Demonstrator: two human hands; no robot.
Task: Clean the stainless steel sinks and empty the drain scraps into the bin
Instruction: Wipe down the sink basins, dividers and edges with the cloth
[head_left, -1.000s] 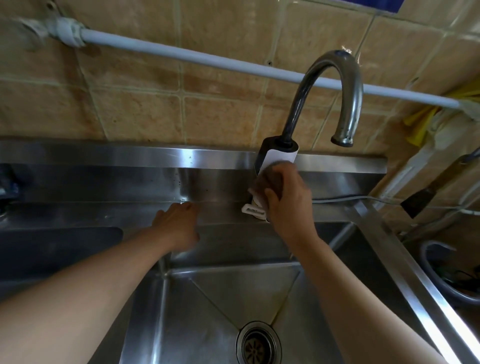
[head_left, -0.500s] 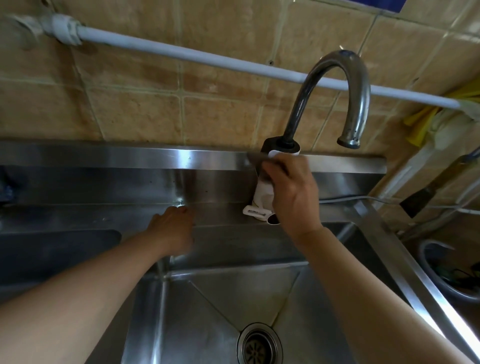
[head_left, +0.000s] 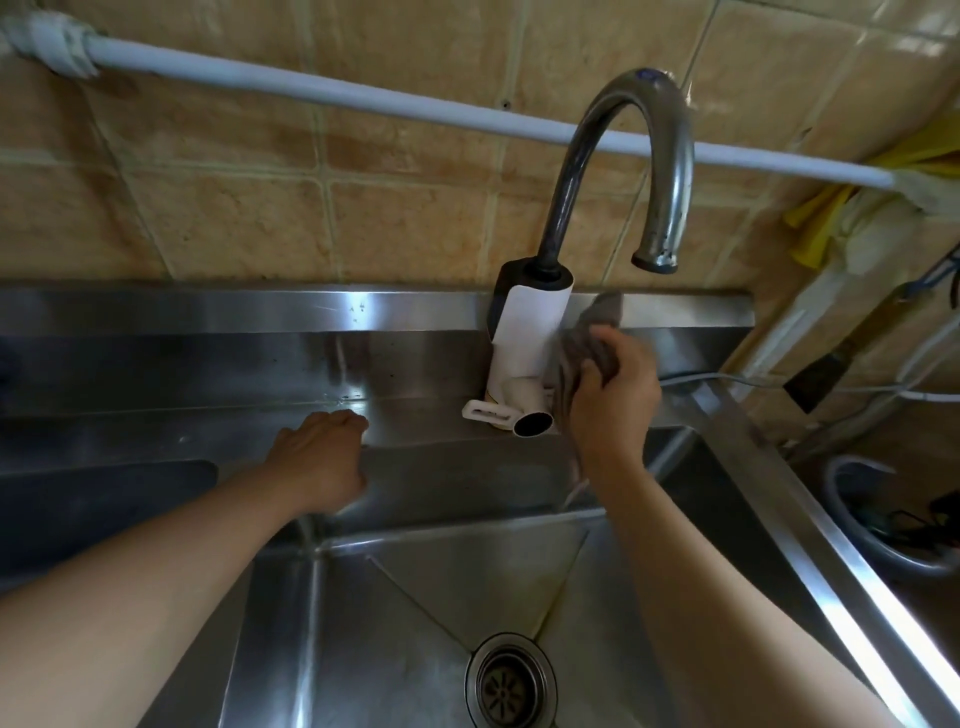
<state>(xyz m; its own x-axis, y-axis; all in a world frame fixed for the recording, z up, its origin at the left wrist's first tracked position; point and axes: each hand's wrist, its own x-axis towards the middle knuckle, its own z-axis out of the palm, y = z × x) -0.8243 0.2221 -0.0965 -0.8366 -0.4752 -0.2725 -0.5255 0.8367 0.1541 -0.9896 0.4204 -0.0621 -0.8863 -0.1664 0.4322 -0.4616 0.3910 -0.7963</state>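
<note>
A stainless steel sink (head_left: 395, 613) fills the lower middle, with a round drain strainer (head_left: 510, 680) at its bottom. A curved metal tap (head_left: 618, 171) rises from a white and black base (head_left: 524, 338) on the back ledge. My right hand (head_left: 613, 395) grips a grey cloth (head_left: 587, 343) against the right side of that base. My left hand (head_left: 319, 457) rests on the sink's back rim, fingers bent over the edge, holding nothing.
A second basin (head_left: 104, 499) lies at the left. A white pipe (head_left: 363, 104) runs along the tiled wall. Yellow cloths (head_left: 831, 218) hang at the right, above hoses and a round basin (head_left: 883, 519) beside the sink's right rim.
My right hand with the cloth has moved from the front of the tap base to its right side. The left hand has stayed on the rim.
</note>
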